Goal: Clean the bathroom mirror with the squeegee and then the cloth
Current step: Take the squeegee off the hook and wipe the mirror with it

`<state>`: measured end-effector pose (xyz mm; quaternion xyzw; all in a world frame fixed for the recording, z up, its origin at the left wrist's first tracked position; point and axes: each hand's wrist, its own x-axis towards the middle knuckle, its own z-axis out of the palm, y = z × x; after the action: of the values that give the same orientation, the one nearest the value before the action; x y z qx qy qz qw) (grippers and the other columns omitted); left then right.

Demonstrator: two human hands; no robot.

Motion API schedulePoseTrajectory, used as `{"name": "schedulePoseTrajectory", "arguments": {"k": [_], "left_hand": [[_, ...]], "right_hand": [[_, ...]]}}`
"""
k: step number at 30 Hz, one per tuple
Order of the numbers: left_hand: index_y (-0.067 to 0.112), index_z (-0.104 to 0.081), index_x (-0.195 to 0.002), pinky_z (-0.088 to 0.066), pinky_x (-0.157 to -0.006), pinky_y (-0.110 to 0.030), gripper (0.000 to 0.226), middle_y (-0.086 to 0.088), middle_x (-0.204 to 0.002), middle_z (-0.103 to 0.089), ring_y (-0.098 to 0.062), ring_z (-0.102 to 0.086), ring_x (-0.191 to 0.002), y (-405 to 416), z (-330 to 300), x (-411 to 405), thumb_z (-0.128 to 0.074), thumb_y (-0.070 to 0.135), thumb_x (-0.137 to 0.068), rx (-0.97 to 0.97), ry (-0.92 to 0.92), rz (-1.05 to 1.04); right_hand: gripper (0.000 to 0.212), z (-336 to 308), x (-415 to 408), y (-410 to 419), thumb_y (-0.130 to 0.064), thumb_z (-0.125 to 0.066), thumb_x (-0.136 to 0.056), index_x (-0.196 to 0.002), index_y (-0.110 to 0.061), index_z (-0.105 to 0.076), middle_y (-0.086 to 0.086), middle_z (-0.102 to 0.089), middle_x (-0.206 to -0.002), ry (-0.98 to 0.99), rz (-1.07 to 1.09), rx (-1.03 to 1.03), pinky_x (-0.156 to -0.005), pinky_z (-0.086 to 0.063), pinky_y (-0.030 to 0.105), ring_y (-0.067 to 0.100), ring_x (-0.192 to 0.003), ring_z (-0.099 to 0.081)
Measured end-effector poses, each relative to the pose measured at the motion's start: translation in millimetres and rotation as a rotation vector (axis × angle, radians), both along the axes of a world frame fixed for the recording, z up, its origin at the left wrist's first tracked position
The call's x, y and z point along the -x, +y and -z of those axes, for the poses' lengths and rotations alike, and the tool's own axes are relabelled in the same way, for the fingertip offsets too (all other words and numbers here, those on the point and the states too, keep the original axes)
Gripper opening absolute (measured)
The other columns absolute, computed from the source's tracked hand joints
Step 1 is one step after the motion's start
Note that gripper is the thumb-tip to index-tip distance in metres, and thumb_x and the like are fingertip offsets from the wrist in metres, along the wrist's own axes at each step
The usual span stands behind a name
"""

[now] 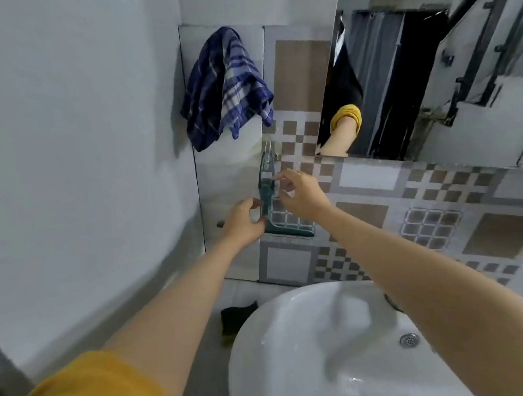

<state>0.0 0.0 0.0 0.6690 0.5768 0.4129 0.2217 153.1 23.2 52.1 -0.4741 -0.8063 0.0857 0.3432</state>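
Much here is cut off: the mirror [430, 74] runs out of the frame at the upper right, the white sink [309, 348] is clipped at the bottom edge, and only a dark corner of some object [235, 318] shows on the floor left of the sink, too hidden to name. The top of the squeegee [268, 197] blurs against the wall fixture it hangs from, so how it is hooked there cannot be made out.

The squeegee is teal, hanging handle-up near the centre of the frame with its blade at the bottom, against the tiled wall [439, 217]. The left hand [243, 220] is loosely curled with its fingertips at the lower part of the handle near the blade; whether it actually grips cannot be told. The right hand [300, 195] is partly open, thumb and forefinger pinched toward the handle's upper part, seemingly touching it.

The blue plaid cloth [226, 86] hangs on the wall above the squeegee, in the upper middle of the frame, apart from both hands.

The room is a small bathroom: plain pale wall on the left, brown and grey patterned tiles on the right, a drain in the sink at lower right. The mirror reflects a yellow sleeve and a dark doorway. No writing can be read.
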Motion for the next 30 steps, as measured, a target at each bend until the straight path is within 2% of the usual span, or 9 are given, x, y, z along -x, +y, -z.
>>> {"name": "schedulePoseTrajectory", "arguments": {"k": [3,7,11,15,21,24,27,30], "left_hand": [[0.014,-0.057,-0.116,-0.036,-0.092,-0.024,0.029,-0.003,-0.125,-0.059,-0.018,-0.052,-0.115,14,7,0,-0.061,0.018,-0.088,0.022,-0.059,0.023],[0.018,-0.060,-0.100,-0.038,-0.087,-0.022,0.014,0.003,-0.104,-0.060,-0.010,-0.051,-0.099,26,17,-3,-0.060,0.011,-0.087,-0.014,-0.197,0.053],[0.015,-0.060,-0.092,-0.042,-0.078,-0.016,0.017,0.003,-0.095,-0.062,-0.012,-0.056,-0.090,30,22,-5,-0.061,0.001,-0.083,-0.094,-0.241,0.058],[0.016,-0.059,-0.088,-0.045,-0.071,-0.008,0.022,0.008,-0.087,-0.060,-0.005,-0.057,-0.084,22,17,-6,-0.060,-0.005,-0.082,-0.140,-0.285,0.060],[0.013,-0.062,-0.086,-0.050,-0.070,-0.011,0.017,0.011,-0.085,-0.063,-0.005,-0.061,-0.083,1,-8,-6,-0.060,-0.004,-0.082,-0.243,-0.440,-0.006],[0.011,-0.065,-0.087,-0.052,-0.074,-0.015,0.017,0.009,-0.085,-0.065,-0.008,-0.063,-0.083,-9,-25,-5,-0.060,-0.004,-0.082,-0.282,-0.469,-0.026],[0.011,-0.067,-0.089,-0.053,-0.076,-0.022,0.017,0.003,-0.088,-0.066,-0.011,-0.064,-0.084,-20,-41,-3,-0.061,-0.004,-0.082,-0.311,-0.442,-0.020],[0.013,-0.067,-0.089,-0.050,-0.074,-0.015,0.020,0.003,-0.089,-0.066,-0.007,-0.062,-0.081,-30,-57,-3,-0.061,-0.005,-0.082,-0.325,-0.360,0.006]], "right_hand": [[0.028,4,8,12,-0.001,-0.060,-0.088,-0.115,-0.009,-0.064,0.008,-0.068,-0.106,0.098,0.003,0.000,-0.085,-0.054,0.028,0.016,-0.091,-0.062],[0.026,8,15,23,-0.001,-0.066,-0.084,-0.109,-0.011,-0.068,0.005,-0.069,-0.095,0.137,0.013,0.004,-0.080,-0.054,0.024,0.014,-0.082,-0.064],[0.028,7,13,26,-0.004,-0.074,-0.080,-0.106,-0.012,-0.069,0.000,-0.066,-0.089,0.153,0.024,-0.029,-0.072,-0.052,0.015,0.003,-0.072,-0.059],[0.030,-3,12,21,-0.008,-0.079,-0.076,-0.104,-0.012,-0.070,-0.001,-0.067,-0.084,0.135,0.009,-0.068,-0.071,-0.054,0.017,0.007,-0.070,-0.062],[0.033,-35,12,8,-0.008,-0.082,-0.072,-0.103,-0.011,-0.070,-0.004,-0.063,-0.077,0.232,-0.009,-0.098,-0.068,-0.052,0.016,0.007,-0.065,-0.058],[0.033,-51,12,1,-0.010,-0.083,-0.071,-0.102,-0.010,-0.070,-0.001,-0.064,-0.078,0.259,-0.030,-0.134,-0.070,-0.055,0.021,0.011,-0.067,-0.062],[0.033,-65,6,-13,-0.016,-0.083,-0.072,-0.100,-0.007,-0.069,0.000,-0.066,-0.076,0.198,-0.049,-0.223,-0.070,-0.057,0.026,0.015,-0.067,-0.064],[0.035,-82,-12,-31,-0.026,-0.082,-0.074,-0.099,-0.005,-0.068,0.005,-0.069,-0.078,-0.022,-0.053,-0.371,-0.066,-0.056,0.036,0.017,-0.067,-0.062]]}}
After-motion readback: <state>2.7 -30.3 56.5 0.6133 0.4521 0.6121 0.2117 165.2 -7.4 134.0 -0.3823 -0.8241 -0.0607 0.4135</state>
